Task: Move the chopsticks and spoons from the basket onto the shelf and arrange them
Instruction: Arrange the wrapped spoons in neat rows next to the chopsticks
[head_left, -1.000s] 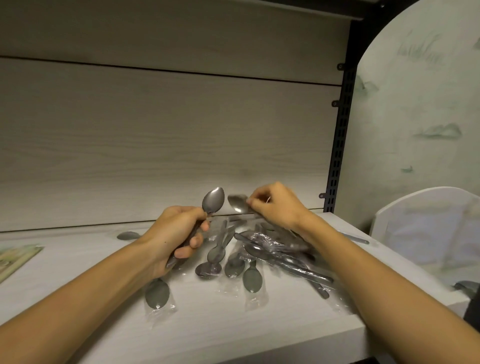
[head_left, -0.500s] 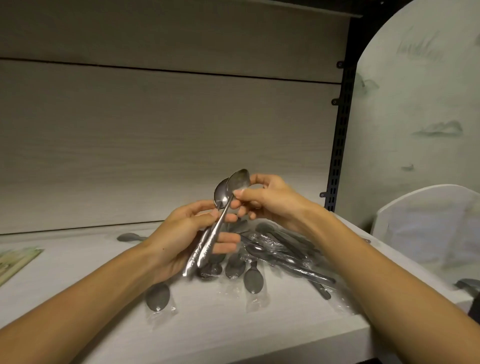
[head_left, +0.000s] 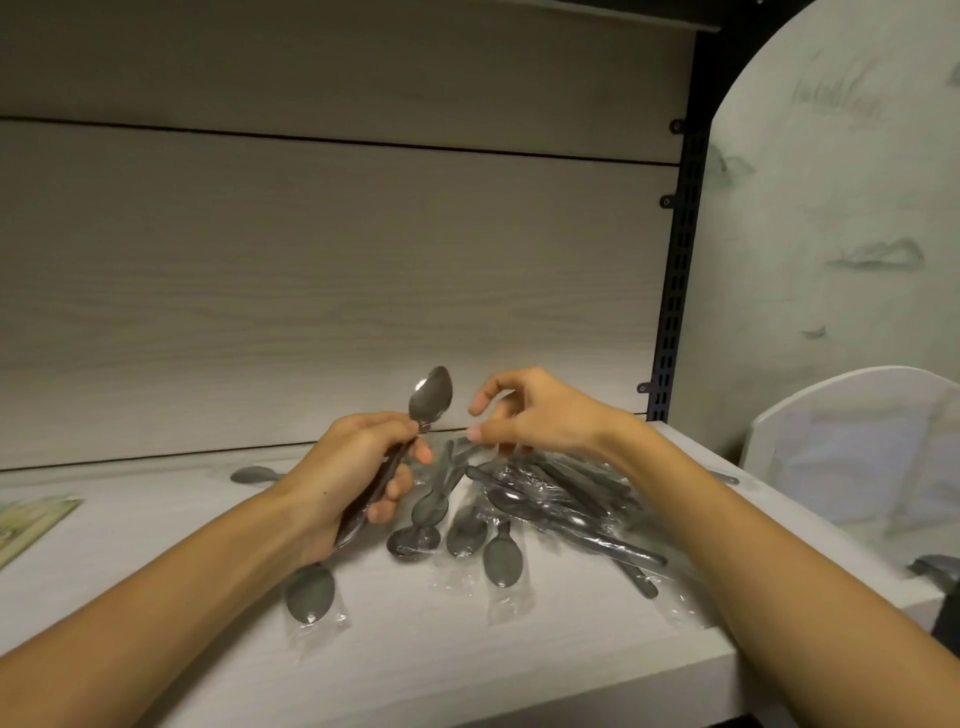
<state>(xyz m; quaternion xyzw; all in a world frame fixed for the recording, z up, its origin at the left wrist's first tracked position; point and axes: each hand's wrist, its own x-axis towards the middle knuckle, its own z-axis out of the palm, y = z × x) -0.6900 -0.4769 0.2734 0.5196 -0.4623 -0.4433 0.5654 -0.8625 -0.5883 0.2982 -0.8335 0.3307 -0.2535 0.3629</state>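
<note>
Head view is showing the shelf (head_left: 467, 670) carrying a heap of wrapped spoons (head_left: 550, 499) just below the right hand (head_left: 540, 421), its fingers loosely spread and empty. Left hand (head_left: 353, 467) is gripping gathered spoons (head_left: 430, 397), bowls upright; keeping bowls aligned should be helping neat stacking.

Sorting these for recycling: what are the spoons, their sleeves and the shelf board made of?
The spoons look like metal, probably stainless steel: grey with a bright glint on the bowl. The sleeves look like thin clear plastic film: see-through, crinkled, shiny. The shelf board looks like pale matt wood-grain laminate; whether it is solid wood cannot be told.
</note>
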